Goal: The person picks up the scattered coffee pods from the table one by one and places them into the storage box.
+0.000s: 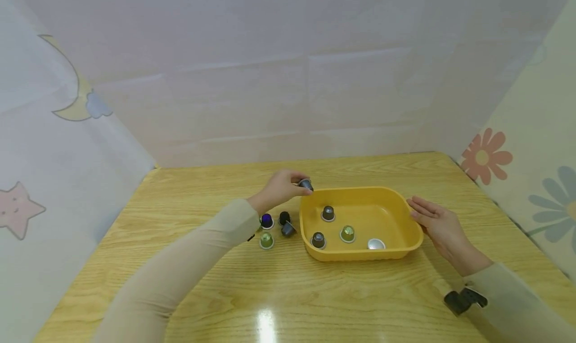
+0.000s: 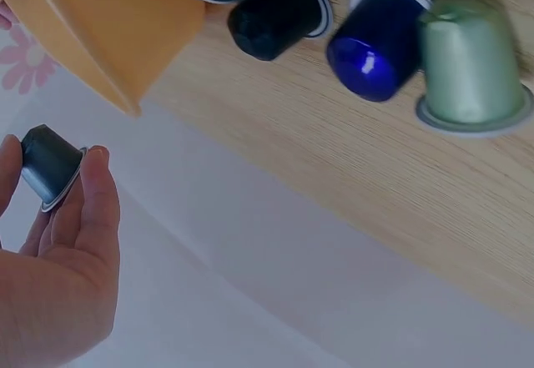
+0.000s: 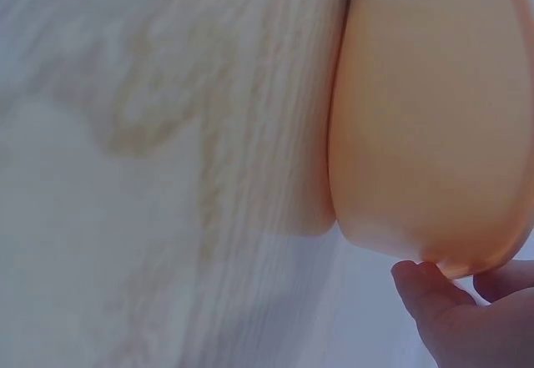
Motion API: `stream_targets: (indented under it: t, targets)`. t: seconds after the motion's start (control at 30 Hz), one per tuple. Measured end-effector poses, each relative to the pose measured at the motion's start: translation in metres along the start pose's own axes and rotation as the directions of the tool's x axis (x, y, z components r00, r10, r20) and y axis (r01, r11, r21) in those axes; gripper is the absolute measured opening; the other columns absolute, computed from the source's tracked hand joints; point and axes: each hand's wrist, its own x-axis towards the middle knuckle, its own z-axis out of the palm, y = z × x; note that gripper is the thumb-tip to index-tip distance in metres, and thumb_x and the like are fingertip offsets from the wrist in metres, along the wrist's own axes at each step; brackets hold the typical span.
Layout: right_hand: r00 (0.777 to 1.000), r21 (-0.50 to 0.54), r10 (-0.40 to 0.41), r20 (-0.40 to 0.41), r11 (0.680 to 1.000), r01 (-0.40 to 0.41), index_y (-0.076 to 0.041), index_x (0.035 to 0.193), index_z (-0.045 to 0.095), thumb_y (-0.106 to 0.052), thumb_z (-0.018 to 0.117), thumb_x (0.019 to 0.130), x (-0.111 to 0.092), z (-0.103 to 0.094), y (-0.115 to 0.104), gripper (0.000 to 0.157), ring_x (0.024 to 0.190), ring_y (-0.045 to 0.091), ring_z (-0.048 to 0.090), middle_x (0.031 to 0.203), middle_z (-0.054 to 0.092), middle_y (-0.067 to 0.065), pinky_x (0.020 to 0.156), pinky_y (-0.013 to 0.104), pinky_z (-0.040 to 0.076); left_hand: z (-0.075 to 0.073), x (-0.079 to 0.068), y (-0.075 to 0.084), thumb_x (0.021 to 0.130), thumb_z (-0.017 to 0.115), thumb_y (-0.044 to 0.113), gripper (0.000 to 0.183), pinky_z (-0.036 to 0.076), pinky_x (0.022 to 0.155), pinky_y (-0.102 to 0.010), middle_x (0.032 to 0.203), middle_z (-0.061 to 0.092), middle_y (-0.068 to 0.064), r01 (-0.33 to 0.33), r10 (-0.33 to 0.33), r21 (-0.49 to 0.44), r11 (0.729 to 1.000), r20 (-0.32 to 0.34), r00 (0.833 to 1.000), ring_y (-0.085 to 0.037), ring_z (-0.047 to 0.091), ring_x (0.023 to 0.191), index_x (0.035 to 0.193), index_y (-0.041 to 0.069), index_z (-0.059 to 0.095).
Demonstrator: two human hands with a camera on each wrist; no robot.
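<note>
In the head view my left hand (image 1: 280,189) pinches a dark grey-blue coffee capsule (image 1: 306,184) between thumb and fingers, over the back left corner of a yellow tray (image 1: 360,255). The same capsule (image 2: 52,166) shows tilted at the fingertips in the left wrist view. My right hand (image 1: 441,229) touches the tray's right end with extended fingers. Inside the tray, two dark capsules (image 1: 328,213) and a green capsule (image 1: 347,233) stand rim down; a silver-white capsule lid (image 1: 376,244) faces up near the front wall, its body hidden.
Left of the tray, on the wooden table (image 1: 216,293), are a blue-purple capsule (image 1: 267,220), a black capsule (image 1: 284,217), a tipped dark grey capsule (image 1: 288,228) and a green capsule (image 1: 266,240). Cloth-like walls (image 1: 288,103) border the table's back and sides.
</note>
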Motion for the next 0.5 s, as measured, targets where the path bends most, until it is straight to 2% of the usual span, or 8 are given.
stream_targets:
  t: [0.1,0.27,0.5]
  targets:
    - [1.000,0.011,0.006,0.002,1.000,-0.006,0.006,0.151,0.015,-0.020,0.060,0.098,0.000,0.000,0.000,0.074,0.099,-0.014,0.056,0.141,0.044,-0.005,0.082,0.011,0.049,0.006,0.002,0.004,0.089,0.074,0.018,0.045,0.047,0.099,-0.040,0.131,0.061,-0.007,0.017,-0.016,-0.033,0.999,0.021,1.000,-0.024,0.054,0.123,0.131,0.008,0.061]
    - [1.000,0.015,0.021,0.004,1.000,-0.021,0.005,0.152,0.015,-0.021,0.060,0.098,0.000,0.001,-0.001,0.075,0.097,-0.015,0.057,0.146,0.037,0.000,0.082,0.011,0.049,0.017,0.005,0.014,0.089,0.074,0.016,0.045,0.051,0.092,-0.042,0.127,0.062,-0.007,0.075,-0.060,-0.164,0.984,0.095,0.994,-0.022,0.057,0.116,0.131,0.009,0.061]
    - [1.000,0.039,0.023,0.004,0.999,-0.023,0.005,0.152,0.014,-0.021,0.060,0.098,0.000,0.002,-0.001,0.075,0.093,-0.014,0.058,0.140,0.045,-0.007,0.081,0.011,0.049,0.034,0.007,0.031,0.087,0.074,0.010,0.047,0.050,0.094,-0.046,0.120,0.066,-0.009,0.133,-0.099,-0.283,0.950,0.131,0.986,-0.023,0.062,0.106,0.131,0.007,0.061]
